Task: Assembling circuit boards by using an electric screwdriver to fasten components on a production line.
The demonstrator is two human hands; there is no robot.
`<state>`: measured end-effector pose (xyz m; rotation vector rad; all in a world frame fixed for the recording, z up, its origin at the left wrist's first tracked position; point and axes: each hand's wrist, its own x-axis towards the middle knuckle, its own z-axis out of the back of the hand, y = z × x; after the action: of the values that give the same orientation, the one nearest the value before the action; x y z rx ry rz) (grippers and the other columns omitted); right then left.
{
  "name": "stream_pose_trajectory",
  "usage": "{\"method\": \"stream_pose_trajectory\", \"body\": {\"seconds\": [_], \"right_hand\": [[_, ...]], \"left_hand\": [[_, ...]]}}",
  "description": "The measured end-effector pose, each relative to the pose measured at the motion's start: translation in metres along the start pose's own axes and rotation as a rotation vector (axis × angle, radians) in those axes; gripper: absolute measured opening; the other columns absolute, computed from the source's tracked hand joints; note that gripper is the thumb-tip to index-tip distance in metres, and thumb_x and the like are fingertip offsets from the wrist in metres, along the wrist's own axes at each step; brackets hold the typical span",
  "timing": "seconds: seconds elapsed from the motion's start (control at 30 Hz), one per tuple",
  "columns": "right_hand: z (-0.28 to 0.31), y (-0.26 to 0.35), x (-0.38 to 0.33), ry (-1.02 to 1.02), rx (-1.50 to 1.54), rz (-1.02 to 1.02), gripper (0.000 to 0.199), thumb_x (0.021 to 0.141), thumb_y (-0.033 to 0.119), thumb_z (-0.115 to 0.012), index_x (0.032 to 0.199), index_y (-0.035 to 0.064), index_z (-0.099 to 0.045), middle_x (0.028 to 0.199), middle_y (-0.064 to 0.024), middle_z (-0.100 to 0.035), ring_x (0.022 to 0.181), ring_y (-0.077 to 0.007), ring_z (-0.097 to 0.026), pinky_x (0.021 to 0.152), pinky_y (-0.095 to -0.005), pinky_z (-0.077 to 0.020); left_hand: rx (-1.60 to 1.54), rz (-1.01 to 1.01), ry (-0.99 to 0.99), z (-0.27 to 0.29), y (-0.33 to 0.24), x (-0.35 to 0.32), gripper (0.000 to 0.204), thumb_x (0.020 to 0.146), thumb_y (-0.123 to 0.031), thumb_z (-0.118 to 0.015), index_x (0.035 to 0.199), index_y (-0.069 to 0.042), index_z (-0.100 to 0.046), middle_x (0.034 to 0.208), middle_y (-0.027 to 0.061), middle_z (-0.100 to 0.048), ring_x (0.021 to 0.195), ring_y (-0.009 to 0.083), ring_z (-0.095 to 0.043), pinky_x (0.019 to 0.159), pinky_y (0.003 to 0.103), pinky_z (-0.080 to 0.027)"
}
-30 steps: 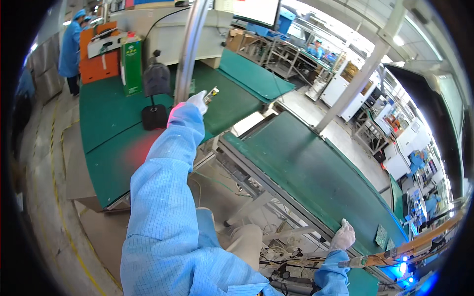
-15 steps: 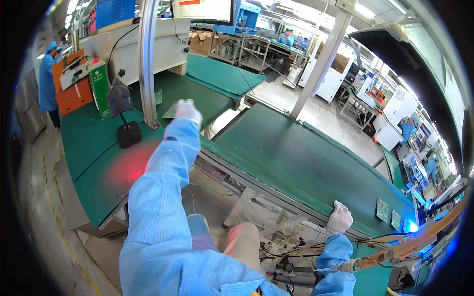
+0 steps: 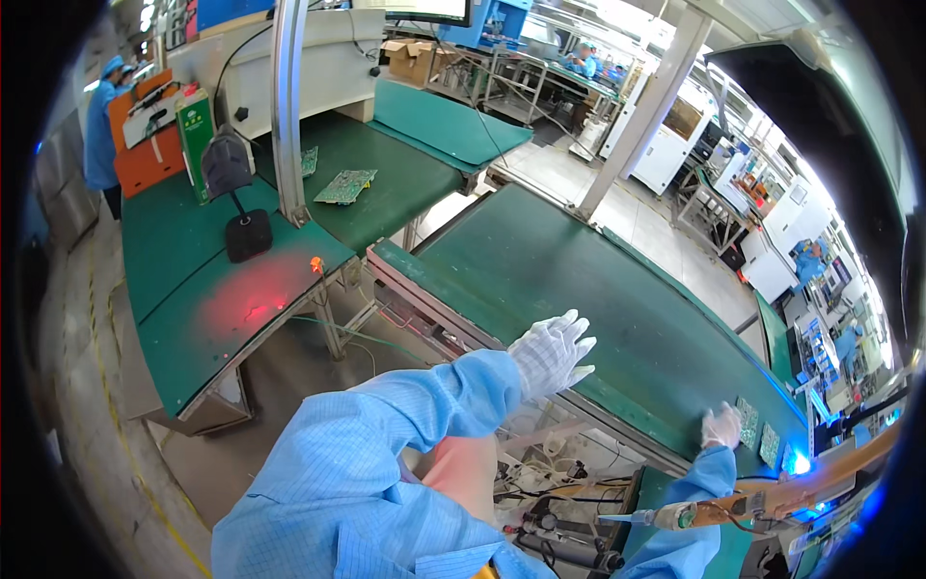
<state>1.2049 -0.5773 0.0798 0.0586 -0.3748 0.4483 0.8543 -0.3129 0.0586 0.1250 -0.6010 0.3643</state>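
The left hand (image 3: pixel 550 357), in a white glove, is hovering at the near edge of the green conveyor belt (image 3: pixel 579 275), about midway along it; its fingers are spreading open and it is holding nothing. The right hand (image 3: pixel 721 427), also gloved, is hovering toward the belt's right end, just beside a green circuit board (image 3: pixel 748 423); whether its fingers are touching or gripping the board, I cannot tell. A second circuit board (image 3: pixel 769 445) is lying next to that one, nearer the right end, where a blue light (image 3: pixel 799 463) is glowing.

Past the belt's left end, a third circuit board (image 3: pixel 346 187) is lying on a dark green surface (image 3: pixel 405 188), and a fourth (image 3: pixel 309 161) is lying by its left edge, near a metal post (image 3: pixel 289 116). On the green table (image 3: pixel 174 318) at left, a red glow is spreading toward the near edge, while a grey-headed stand (image 3: pixel 249 232) is standing behind it.
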Motion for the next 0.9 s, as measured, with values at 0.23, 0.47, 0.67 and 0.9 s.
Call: {"method": "stream_pose_trajectory", "body": {"seconds": [0.23,0.47,0.67,0.9], "right_hand": [[-0.014,-0.053,0.016,0.042,-0.049,-0.382,0.065,0.085,0.024,-0.066,0.143,0.0053,-0.042,0.148,-0.0215,-0.037,0.135,-0.0351,-0.039,0.111,-0.0398,-0.0346],[-0.041,-0.090,0.040,0.006,-0.088,-0.241,0.036,0.087,0.024,-0.062,0.116,0.0024,-0.063,0.119,-0.0220,-0.060,0.109,-0.0355,-0.059,0.094,-0.0412,-0.0466],[-0.041,-0.088,0.043,-0.002,-0.061,-0.188,0.034,0.089,0.033,-0.057,0.097,0.0024,-0.068,0.095,-0.0200,-0.067,0.089,-0.0356,-0.064,0.081,-0.0448,-0.0499],[-0.013,-0.030,0.015,-0.346,-0.180,-0.032,0.043,0.088,0.045,-0.059,0.097,0.0050,-0.072,0.091,-0.0158,-0.070,0.092,-0.0325,-0.066,0.082,-0.0420,-0.0514]], "left_hand": [[0.036,0.005,-0.006,-0.004,-0.001,-0.004,0.050,0.097,-0.050,-0.042,0.128,-0.015,-0.059,0.133,0.0105,-0.051,0.128,0.0286,-0.044,0.098,0.039,-0.043],[0.021,-0.014,0.025,-0.004,-0.004,-0.003,0.049,0.097,-0.048,-0.043,0.127,-0.014,-0.059,0.132,0.0108,-0.053,0.127,0.0289,-0.045,0.098,0.039,-0.043],[-0.001,-0.019,0.061,0.001,-0.004,0.001,0.046,0.097,-0.046,-0.044,0.124,-0.013,-0.061,0.130,0.0113,-0.054,0.125,0.0290,-0.047,0.097,0.039,-0.043],[-0.011,-0.013,0.075,0.000,0.000,0.000,0.044,0.097,-0.046,-0.044,0.119,-0.012,-0.063,0.129,0.0115,-0.055,0.125,0.0287,-0.047,0.096,0.039,-0.044]]}}
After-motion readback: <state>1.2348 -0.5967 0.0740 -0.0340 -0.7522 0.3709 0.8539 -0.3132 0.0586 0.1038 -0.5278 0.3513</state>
